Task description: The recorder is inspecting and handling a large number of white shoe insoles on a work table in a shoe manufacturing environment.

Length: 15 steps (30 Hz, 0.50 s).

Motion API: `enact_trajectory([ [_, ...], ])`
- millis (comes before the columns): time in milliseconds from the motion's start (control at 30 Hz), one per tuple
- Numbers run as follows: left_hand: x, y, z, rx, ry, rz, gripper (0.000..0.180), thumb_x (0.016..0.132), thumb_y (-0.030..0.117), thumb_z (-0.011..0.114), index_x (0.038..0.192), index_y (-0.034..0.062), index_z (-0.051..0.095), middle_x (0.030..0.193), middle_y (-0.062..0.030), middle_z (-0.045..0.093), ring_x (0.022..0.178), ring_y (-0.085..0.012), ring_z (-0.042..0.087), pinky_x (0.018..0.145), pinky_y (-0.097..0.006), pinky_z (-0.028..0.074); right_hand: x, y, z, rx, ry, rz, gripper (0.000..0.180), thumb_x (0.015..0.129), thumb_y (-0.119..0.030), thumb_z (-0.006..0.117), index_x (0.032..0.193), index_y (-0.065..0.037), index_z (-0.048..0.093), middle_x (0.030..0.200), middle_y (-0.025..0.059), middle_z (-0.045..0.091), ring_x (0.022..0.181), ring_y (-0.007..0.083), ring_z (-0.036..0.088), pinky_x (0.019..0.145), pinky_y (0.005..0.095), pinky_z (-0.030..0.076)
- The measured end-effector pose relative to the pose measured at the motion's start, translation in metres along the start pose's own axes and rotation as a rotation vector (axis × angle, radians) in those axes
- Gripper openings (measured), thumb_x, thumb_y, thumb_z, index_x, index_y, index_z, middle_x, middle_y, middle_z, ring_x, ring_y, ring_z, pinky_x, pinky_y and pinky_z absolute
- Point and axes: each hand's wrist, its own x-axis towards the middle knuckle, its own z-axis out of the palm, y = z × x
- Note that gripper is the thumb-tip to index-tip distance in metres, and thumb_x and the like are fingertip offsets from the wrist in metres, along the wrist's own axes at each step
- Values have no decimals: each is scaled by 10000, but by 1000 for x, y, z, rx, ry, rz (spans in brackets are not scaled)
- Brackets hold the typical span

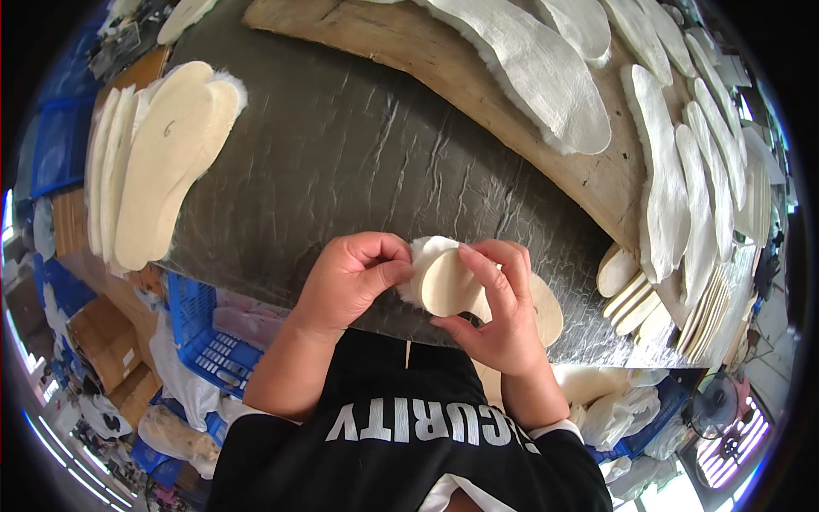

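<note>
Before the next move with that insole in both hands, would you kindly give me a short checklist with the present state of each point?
1. Left hand grips the fleece edge of the insole: ok.
2. Right hand holds the insole's smooth tan face: ok.
3. Fleece fully aligned with the tan layer: cannot tell, fingers cover the seam.
4. Bare space on the silver-covered table in front of the hands: ok.
5. Stack of tan insoles at the left stands apart from the hands: ok.
6. White fleece pieces at the right lie overlapped, not neatly stacked: not ok.
</note>
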Motion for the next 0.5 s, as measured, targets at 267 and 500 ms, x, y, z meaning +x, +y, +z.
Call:
enact_trajectory([
  [267, -1, 3, 2, -16, -36, 51, 96, 929, 85, 656, 893, -2, 637, 848, 12, 625, 772, -44, 529, 695, -205, 440, 1, -4, 2, 80, -11, 45, 837, 570, -80, 868, 1329, -85, 516, 1204, 143, 508, 1080, 346, 492, 890, 439, 452],
  [500, 3, 5, 7, -10, -41, 49, 96, 933, 72, 650, 881, -5, 629, 823, 22, 603, 752, -39, 506, 671, -202, 431, 1, 0, 2, 104, -10, 44, 846, 564, -94, 870, 1331, -83, 512, 1208, 148, 508, 1080, 344, 497, 897, 441, 447],
])
